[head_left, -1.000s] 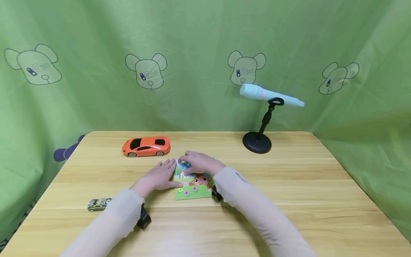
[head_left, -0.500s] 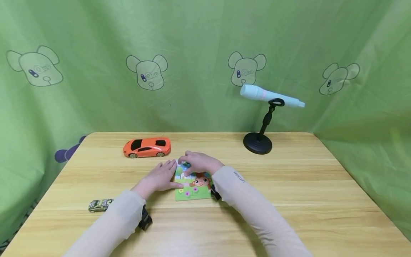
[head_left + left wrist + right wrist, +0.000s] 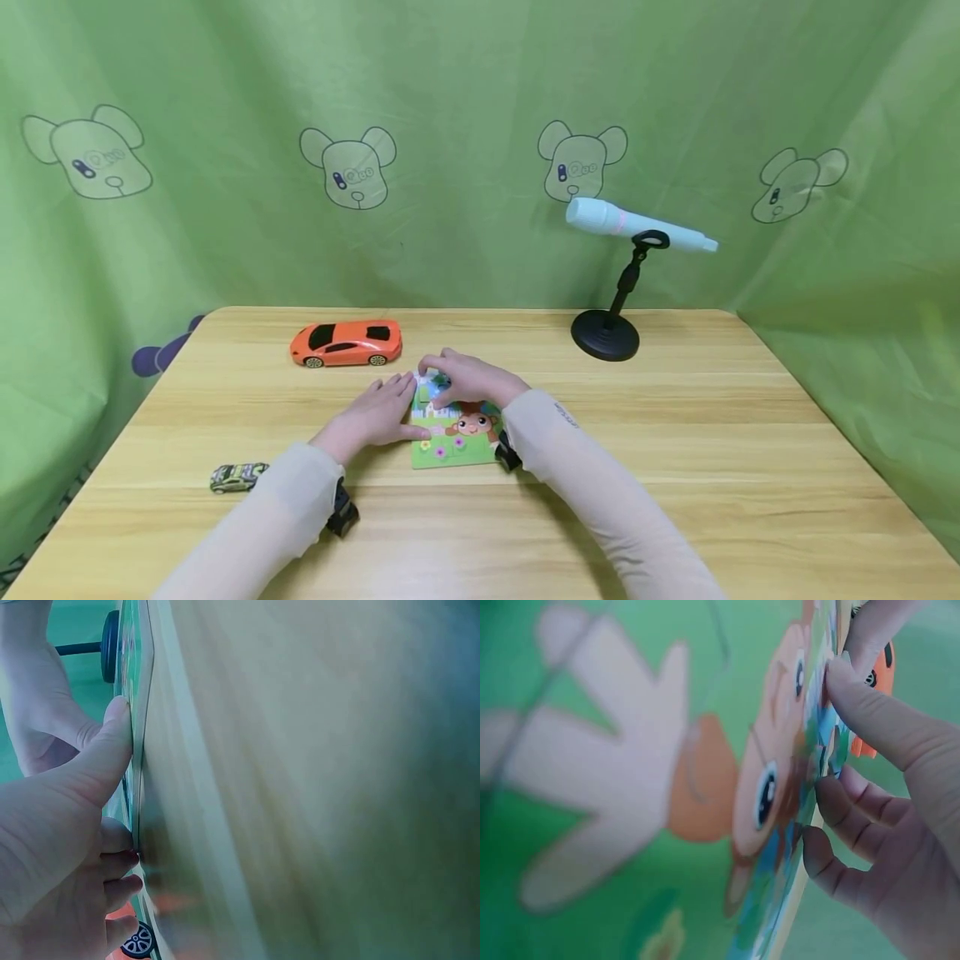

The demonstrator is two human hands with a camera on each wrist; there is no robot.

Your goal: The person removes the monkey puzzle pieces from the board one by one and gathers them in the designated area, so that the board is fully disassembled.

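Observation:
A jigsaw puzzle [image 3: 442, 450] with a monkey, flowers and a house lies flat on the table; seams between its pieces show in the right wrist view. My left hand [image 3: 377, 414] rests at its left side, fingers fairly straight along the edge and thumb on the picture. Over the upper part, my right hand [image 3: 474, 380] pinches a small puzzle piece [image 3: 842, 748] between thumb and fingers, tilted up from the picture. This hand and its sleeve hide the puzzle's upper right.
An orange toy car [image 3: 347, 343] stands behind the puzzle to the left. A small camouflage toy car [image 3: 237, 477] is beside my left sleeve. At the back right, a light blue microphone [image 3: 637, 225] sits on a black stand [image 3: 606, 335]. A green curtain [image 3: 465, 258] hangs behind the table.
Both hands keep nearly the same places on the puzzle. The right fingers have shifted slightly around the piece, and the whole head view has drifted a little.

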